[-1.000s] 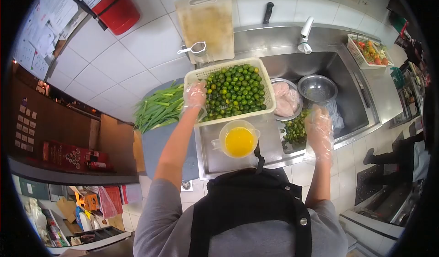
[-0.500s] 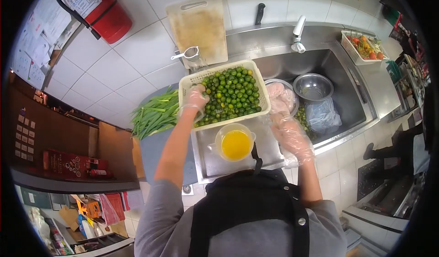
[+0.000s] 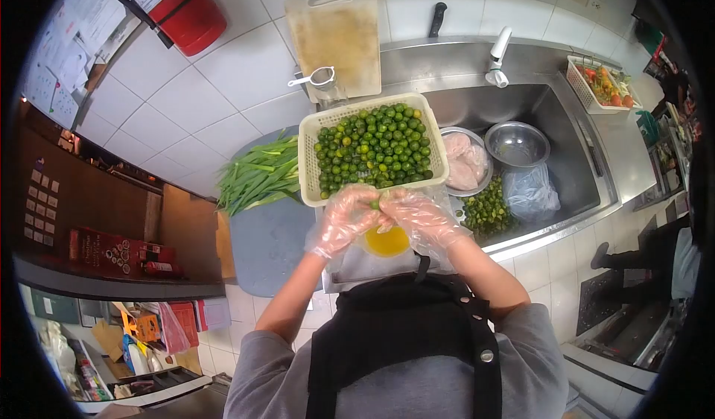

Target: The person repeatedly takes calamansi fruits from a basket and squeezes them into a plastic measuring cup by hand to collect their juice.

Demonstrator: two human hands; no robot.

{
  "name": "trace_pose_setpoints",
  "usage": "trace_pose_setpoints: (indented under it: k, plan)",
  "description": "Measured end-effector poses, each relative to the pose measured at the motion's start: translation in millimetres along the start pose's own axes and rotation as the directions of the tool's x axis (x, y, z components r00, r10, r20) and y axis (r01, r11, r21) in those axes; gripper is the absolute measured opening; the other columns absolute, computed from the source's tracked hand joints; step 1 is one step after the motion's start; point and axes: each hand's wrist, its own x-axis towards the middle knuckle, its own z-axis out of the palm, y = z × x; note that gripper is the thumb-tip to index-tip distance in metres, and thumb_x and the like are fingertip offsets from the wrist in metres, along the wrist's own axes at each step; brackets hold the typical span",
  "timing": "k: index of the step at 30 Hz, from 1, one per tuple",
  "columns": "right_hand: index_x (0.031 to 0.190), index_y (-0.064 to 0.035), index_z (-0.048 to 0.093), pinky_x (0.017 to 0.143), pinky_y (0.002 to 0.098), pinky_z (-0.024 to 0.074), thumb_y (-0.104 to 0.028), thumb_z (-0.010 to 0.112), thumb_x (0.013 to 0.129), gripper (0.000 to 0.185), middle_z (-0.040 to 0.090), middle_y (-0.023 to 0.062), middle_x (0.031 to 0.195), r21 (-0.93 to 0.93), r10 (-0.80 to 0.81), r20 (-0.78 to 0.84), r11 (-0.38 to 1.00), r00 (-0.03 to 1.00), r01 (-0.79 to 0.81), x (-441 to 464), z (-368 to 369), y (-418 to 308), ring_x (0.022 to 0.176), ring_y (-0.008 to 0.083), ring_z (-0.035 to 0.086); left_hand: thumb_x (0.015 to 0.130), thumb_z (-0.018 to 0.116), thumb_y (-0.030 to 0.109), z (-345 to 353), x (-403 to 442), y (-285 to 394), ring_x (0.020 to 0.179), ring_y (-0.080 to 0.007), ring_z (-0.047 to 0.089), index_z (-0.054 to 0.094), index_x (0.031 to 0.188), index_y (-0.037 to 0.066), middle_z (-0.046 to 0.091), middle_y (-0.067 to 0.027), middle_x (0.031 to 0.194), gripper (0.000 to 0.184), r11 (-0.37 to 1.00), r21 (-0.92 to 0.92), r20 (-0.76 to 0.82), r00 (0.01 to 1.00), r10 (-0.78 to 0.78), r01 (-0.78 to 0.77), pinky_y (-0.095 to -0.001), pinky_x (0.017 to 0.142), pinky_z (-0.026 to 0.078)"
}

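Observation:
My left hand point(image 3: 348, 214) and my right hand point(image 3: 415, 215), both in clear plastic gloves, meet in front of the basket. Between their fingertips they pinch one small green calamansi point(image 3: 375, 204). Directly below is a container of yellow-orange juice point(image 3: 387, 242), partly covered by my hands. A cream plastic basket point(image 3: 306, 173) full of calamansi point(image 3: 380, 140) stands just beyond my fingers. To its right, squeezed green calamansi halves point(image 3: 488, 210) lie heaped in the sink.
Long green leaves point(image 3: 261, 173) lie on a grey board point(image 3: 268, 251) at left. The sink point(image 3: 577, 166) holds a metal bowl point(image 3: 518, 143), a bowl of raw meat point(image 3: 465, 162) and a plastic bag point(image 3: 530, 192). A strainer point(image 3: 322, 77) stands behind the basket, near a cutting board point(image 3: 335, 43).
My left hand has left the basket with a calamansi and moved toward me. My right hand has come in from the sink side, and both now meet above the juice.

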Motion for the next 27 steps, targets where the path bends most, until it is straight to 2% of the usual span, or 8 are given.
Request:
trace_pose_setpoints:
  k: [1,7,11,12,18,22,24,27]
  plan:
    - [0.107,-0.0008,0.059,0.073,0.0242,0.0515,-0.024,0.064,0.096,0.027,0.067,0.0041,0.085,-0.001,0.001,0.002,1.000,1.000,-0.001,-0.3,-0.9,4.4,0.077,0.0107,0.063,0.081,0.075,0.001,2.6,-4.8,0.9,0.110,-0.0205,0.059,0.065,0.110,0.003,0.059,-0.0082,0.119,0.030,0.986,0.162,-0.001,0.999,0.046,-0.045,-0.0358,0.095,0.051]
    - [0.115,-0.0021,0.056,0.076,0.0282,0.0507,-0.021,0.065,0.094,0.030,0.066,0.0045,0.099,0.038,-0.128,0.055,0.991,0.990,0.126,6.5,0.8,47.4,0.090,0.0114,0.063,0.081,0.076,0.005,17.8,-27.2,-12.5,0.104,-0.0162,0.060,0.070,0.116,0.006,0.063,-0.0063,0.116,0.036,0.956,-0.208,-0.151,0.959,-0.240,0.206,-0.0307,0.089,0.050]
    - [0.114,-0.0029,0.058,0.079,0.0326,0.0507,-0.013,0.060,0.092,0.024,0.065,0.0095,0.101,-0.256,-0.303,-0.080,0.927,0.950,0.274,5.0,17.7,49.3,0.092,0.0193,0.064,0.083,0.075,0.005,9.4,-27.2,-5.8,0.108,-0.0156,0.060,0.064,0.125,0.002,0.065,-0.0078,0.121,0.044,0.877,-0.267,-0.082,0.897,-0.434,0.400,-0.0298,0.093,0.049]
    - [0.113,-0.0030,0.059,0.080,0.0342,0.0506,-0.010,0.059,0.092,0.023,0.065,0.0112,0.099,-0.380,-0.430,-0.137,0.855,0.892,0.353,5.7,21.6,48.9,0.090,0.0226,0.064,0.083,0.075,0.005,9.3,-27.6,-3.3,0.108,-0.0156,0.060,0.064,0.125,0.002,0.065,-0.0078,0.121,0.044,0.877,-0.265,-0.080,0.897,-0.434,0.400,-0.0298,0.093,0.049]
    - [0.103,-0.0030,0.064,0.081,0.0360,0.0503,-0.010,0.063,0.087,0.017,0.064,0.0142,0.101,-0.523,-0.565,-0.089,0.727,0.821,0.444,1.1,16.9,45.3,0.086,0.0261,0.064,0.084,0.075,0.009,12.4,-32.2,-1.4,0.109,-0.0157,0.060,0.065,0.124,0.002,0.065,-0.0088,0.122,0.042,0.900,-0.271,-0.147,0.909,-0.390,0.343,-0.0314,0.096,0.047]
    - [0.100,-0.0021,0.064,0.079,0.0337,0.0503,-0.014,0.067,0.086,0.018,0.064,0.0131,0.104,-0.410,-0.486,-0.077,0.812,0.871,0.416,-1.7,13.0,37.2,0.087,0.0220,0.063,0.083,0.076,0.010,13.3,-30.9,-2.7,0.108,-0.0174,0.061,0.066,0.121,0.001,0.066,-0.0114,0.119,0.041,0.888,-0.292,-0.179,0.892,-0.415,0.354,-0.0324,0.096,0.047]
    - [0.102,-0.0011,0.064,0.079,0.0303,0.0499,-0.017,0.070,0.085,0.024,0.065,0.0097,0.099,-0.246,-0.250,-0.124,0.945,0.960,0.215,-4.6,10.3,35.9,0.087,0.0165,0.061,0.082,0.076,0.008,15.4,-30.8,-4.9,0.107,-0.0179,0.061,0.066,0.120,0.001,0.067,-0.0121,0.119,0.039,0.909,-0.254,-0.164,0.912,-0.376,0.329,-0.0326,0.096,0.047]
    - [0.105,0.0001,0.065,0.078,0.0286,0.0498,-0.020,0.071,0.086,0.028,0.066,0.0063,0.093,-0.179,-0.186,-0.248,0.973,0.951,0.144,-6.1,14.4,36.0,0.087,0.0119,0.060,0.080,0.076,0.004,24.5,-32.9,-9.2,0.104,-0.0181,0.063,0.067,0.115,0.000,0.068,-0.0118,0.115,0.036,0.924,-0.235,-0.203,0.914,-0.351,0.303,-0.0332,0.094,0.049]
